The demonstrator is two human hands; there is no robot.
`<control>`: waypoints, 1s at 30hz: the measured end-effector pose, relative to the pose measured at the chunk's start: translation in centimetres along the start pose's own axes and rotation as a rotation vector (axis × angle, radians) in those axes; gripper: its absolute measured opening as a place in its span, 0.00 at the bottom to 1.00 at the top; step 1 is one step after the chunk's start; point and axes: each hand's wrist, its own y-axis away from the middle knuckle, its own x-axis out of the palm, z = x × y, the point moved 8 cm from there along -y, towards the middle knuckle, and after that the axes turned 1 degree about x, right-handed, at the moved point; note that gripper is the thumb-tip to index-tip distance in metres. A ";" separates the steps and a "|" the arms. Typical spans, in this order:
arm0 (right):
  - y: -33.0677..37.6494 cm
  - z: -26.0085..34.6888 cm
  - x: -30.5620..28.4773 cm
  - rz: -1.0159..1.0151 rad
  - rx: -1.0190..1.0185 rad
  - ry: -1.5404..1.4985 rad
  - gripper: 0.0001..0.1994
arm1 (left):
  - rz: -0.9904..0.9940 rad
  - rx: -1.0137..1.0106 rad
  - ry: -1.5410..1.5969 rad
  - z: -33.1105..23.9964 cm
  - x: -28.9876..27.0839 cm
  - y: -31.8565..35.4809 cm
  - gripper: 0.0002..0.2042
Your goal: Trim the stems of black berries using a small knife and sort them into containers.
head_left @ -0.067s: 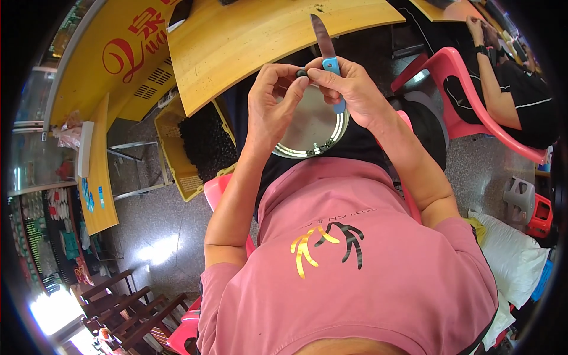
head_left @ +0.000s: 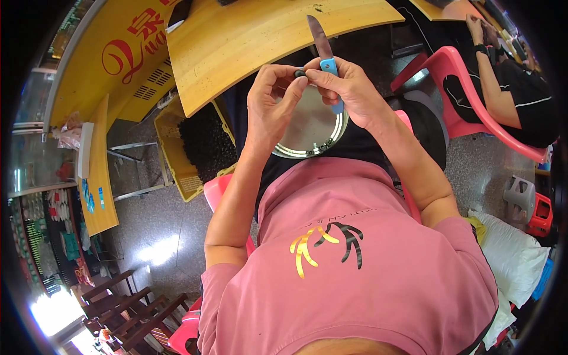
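Note:
My left hand [head_left: 271,102] pinches a small, dark, rounded piece [head_left: 299,73] between thumb and fingertips. From the other side, the thumb tip of my right hand [head_left: 355,92] meets that piece. A knife [head_left: 320,40] with a light blue handle is tucked in my right hand's curled fingers, its blade pointing up and away from me. Below both hands, a shiny round metal basin [head_left: 289,152] sits on my lap. Several small dark bits lie along its near inner side.
A wooden table [head_left: 248,50] stands just ahead. On the left, a yellow crate [head_left: 188,180] holds many small black pieces [head_left: 204,142]. At the right, another person [head_left: 494,89] sits on a pink chair [head_left: 458,77]. White sacks [head_left: 512,251] lie behind on that side.
Both hands, with the knife and the dark piece, have shifted very slightly to the left. The grips look the same.

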 end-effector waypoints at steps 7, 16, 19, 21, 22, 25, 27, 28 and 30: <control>0.1 0.4 -0.1 -0.059 -0.054 0.152 0.10 | 0.095 0.201 -0.432 -2.8 1.0 -0.1 0.07; 0.2 0.4 0.3 0.021 0.004 0.058 0.10 | 0.085 0.000 0.026 0.1 0.6 0.4 0.08; 0.4 0.5 0.5 0.045 0.027 0.027 0.11 | 0.105 -0.018 0.115 -0.2 0.7 0.5 0.08; 0.4 0.7 0.6 0.065 0.012 0.040 0.11 | 0.135 0.030 0.111 -0.5 0.8 0.5 0.09; 0.4 0.8 0.8 0.083 -0.003 0.053 0.11 | 0.135 0.031 0.112 -0.6 0.8 0.6 0.09; 0.6 2.0 0.6 0.037 -0.110 0.205 0.12 | 0.157 -0.016 0.231 -1.0 0.8 0.6 0.11; 0.6 2.5 0.5 -0.005 -0.280 0.381 0.12 | 0.124 -0.088 0.159 -0.8 0.1 0.5 0.12; 0.9 3.4 0.8 -0.047 -0.449 0.556 0.12 | 0.089 -0.066 0.168 -1.0 -0.1 0.4 0.11; 1.8 4.5 1.5 -0.036 -0.544 0.748 0.11 | 0.079 -0.062 0.184 -1.1 -0.5 0.4 0.10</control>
